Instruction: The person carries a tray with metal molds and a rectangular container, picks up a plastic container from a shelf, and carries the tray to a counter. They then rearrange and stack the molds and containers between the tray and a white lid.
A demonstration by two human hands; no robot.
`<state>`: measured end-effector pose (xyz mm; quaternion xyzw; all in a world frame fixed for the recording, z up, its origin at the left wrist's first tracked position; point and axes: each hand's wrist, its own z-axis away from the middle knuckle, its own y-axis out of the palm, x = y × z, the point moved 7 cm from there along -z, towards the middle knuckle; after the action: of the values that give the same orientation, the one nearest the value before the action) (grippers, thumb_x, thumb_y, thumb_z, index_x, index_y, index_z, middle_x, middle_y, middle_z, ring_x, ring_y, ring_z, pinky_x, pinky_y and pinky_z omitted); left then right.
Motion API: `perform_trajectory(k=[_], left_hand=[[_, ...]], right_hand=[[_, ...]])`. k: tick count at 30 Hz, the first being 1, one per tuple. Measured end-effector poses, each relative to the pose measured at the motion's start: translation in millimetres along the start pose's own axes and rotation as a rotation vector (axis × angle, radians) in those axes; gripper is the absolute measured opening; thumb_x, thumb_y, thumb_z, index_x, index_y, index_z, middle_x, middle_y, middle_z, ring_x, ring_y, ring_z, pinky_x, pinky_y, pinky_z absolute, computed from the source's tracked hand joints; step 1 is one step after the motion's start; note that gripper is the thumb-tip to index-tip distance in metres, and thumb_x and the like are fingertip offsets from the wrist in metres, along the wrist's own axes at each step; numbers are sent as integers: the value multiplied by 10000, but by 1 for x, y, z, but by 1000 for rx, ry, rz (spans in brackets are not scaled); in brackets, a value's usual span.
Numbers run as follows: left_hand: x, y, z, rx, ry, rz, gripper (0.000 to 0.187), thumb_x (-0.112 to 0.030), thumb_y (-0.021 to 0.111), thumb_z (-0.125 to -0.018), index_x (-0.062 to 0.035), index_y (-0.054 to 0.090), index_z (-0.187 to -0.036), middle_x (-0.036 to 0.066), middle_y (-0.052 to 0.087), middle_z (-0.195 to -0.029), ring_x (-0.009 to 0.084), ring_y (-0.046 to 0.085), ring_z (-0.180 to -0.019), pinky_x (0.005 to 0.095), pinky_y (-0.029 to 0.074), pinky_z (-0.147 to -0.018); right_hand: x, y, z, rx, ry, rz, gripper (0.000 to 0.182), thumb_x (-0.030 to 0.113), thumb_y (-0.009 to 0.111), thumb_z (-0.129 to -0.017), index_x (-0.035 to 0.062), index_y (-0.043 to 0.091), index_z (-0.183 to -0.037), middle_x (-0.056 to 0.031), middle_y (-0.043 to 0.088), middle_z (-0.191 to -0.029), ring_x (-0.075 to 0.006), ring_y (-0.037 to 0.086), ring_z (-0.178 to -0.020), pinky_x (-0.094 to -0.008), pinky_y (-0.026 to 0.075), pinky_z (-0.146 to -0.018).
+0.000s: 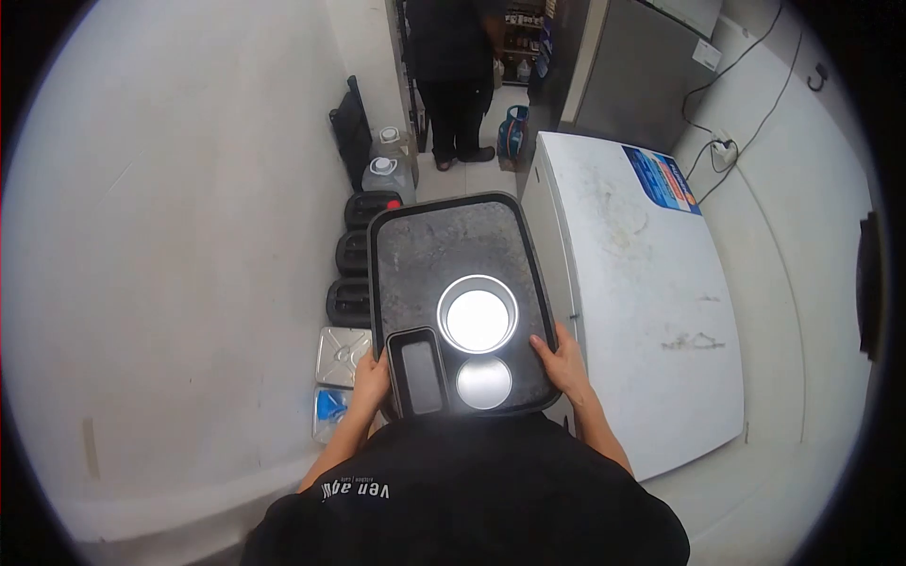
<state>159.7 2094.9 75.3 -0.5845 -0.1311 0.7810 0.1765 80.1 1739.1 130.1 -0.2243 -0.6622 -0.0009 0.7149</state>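
A dark rectangular tray (444, 250) is held in front of my body between both hands. My left hand (372, 385) grips its left edge near the bottom corner, fingers partly hidden under the rim. On the right edge, my right hand (564, 362) is closed with the thumb over the rim. On the tray stand a round metal pan (478, 319), a flat round metal disc (484, 382) just below it, and a dark rectangular loaf pan (421, 375) at the lower left.
A white chest freezer (651, 311) stands on the right. Dark containers (351, 253), clear jugs (393, 174) and metal tins (342, 356) line the left wall. Ahead, a person in dark clothes (456, 94) stands in the doorway near a gas cylinder (511, 132).
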Motion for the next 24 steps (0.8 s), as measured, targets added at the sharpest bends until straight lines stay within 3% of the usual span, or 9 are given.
perform_trajectory(k=[1, 3, 8, 12, 16, 20, 22, 24], left_hand=[[-3, 0, -23, 3, 4, 3, 297, -208, 473, -962, 43, 587, -1071, 91, 663, -804, 162, 589, -681, 314, 457, -619], [-18, -4, -69, -47, 207, 233, 284, -200, 475, -961, 37, 593, -1065, 91, 659, -783, 146, 577, -670, 304, 455, -617], [-53, -14, -142, -21, 159, 280, 279, -202, 490, -953, 36, 600, -1050, 97, 657, -788, 125, 565, -671, 288, 454, -631], [-31, -13, -215, -56, 148, 163, 266, -188, 520, -913, 43, 607, -1012, 123, 664, -791, 146, 603, -717, 295, 462, -654], [-65, -2, -249, 64, 118, 270, 267, -169, 531, -879, 40, 602, -1030, 144, 662, -811, 145, 602, -737, 297, 466, -659], [-91, 13, -311, 90, 176, 31, 289, -153, 537, -881, 42, 581, -1089, 89, 661, -827, 119, 597, -751, 283, 476, -664], [-111, 26, -333, 129, 176, 266, 313, -163, 555, -881, 43, 576, -1114, 82, 664, -836, 116, 601, -754, 280, 483, -673], [-113, 36, -367, 120, 134, 277, 319, -165, 563, -879, 43, 576, -1121, 93, 668, -852, 117, 606, -763, 275, 484, -687]], right_hand=[[10, 3, -20, -2, 20, 45, 435, 237, 639, -864, -45, 523, -1175, -200, 652, -986, -244, 638, -883, -336, 494, -782], [29, 9, -64, -8, 40, 98, 436, 236, 638, -863, -47, 522, -1174, -203, 652, -985, -250, 639, -887, -335, 493, -786], [62, 28, -152, 23, 12, 79, 451, 236, 633, -865, -48, 516, -1195, -211, 650, -1021, -270, 636, -947, -340, 488, -804], [39, 50, -203, -33, 10, 82, 449, 230, 626, -869, -50, 516, -1203, -218, 646, -1040, -279, 633, -966, -352, 480, -826], [26, 48, -236, -42, 52, 67, 424, 202, 603, -880, -57, 514, -1204, -224, 640, -1061, -284, 625, -986, -348, 464, -856], [-2, 46, -287, -100, 90, 53, 389, 178, 590, -883, -56, 524, -1187, -217, 644, -1051, -273, 624, -974, -338, 461, -847], [-11, 46, -318, -100, 79, 46, 389, 177, 590, -883, -53, 524, -1189, -212, 647, -1041, -269, 626, -964, -339, 463, -842], [-16, 45, -358, -89, 57, 35, 389, 177, 590, -882, -51, 524, -1191, -207, 651, -1031, -264, 628, -954, -340, 464, -837]])
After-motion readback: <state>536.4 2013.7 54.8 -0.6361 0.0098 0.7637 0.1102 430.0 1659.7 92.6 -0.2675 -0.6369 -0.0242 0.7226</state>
